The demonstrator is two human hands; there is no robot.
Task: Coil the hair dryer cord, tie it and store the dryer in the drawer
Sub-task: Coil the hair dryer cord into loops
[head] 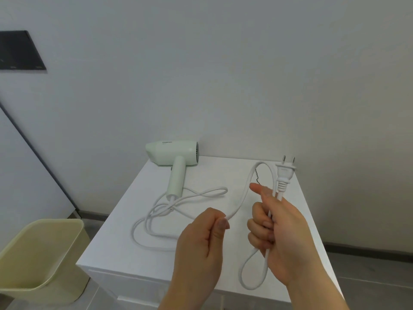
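- Black flat panel (20, 50) sits on the wall at the far left.
- Below it, a pale yellow plastic bin (40, 253) stands on the floor just beside the left side of the white cabinet (201, 173).
- A pale green hair dryer with a round barrel (172, 153) lies on its side at the far left corner of the cabinet top. Its handle points toward the near edge.
- Its white round cord (156, 211) leaves the end of the handle and lies in loose, crossing loops over the left half of the top. From there it rises off the surface toward the hands.
- The left hand (199, 247) is above the near edge and pinches the cord between thumb and forefinger, the other fingers curled in.
- From that pinch the cord arches up and over to the right hand (279, 238). A thin black strand (257, 175) shows beside the arch; what it is cannot be told.
- The right hand grips the cord in a fist, with the thumb stretched out to the left.
- A white two-pin plug (285, 173) stands upright above the fist, and one loop of cord hangs below it, over the near edge.
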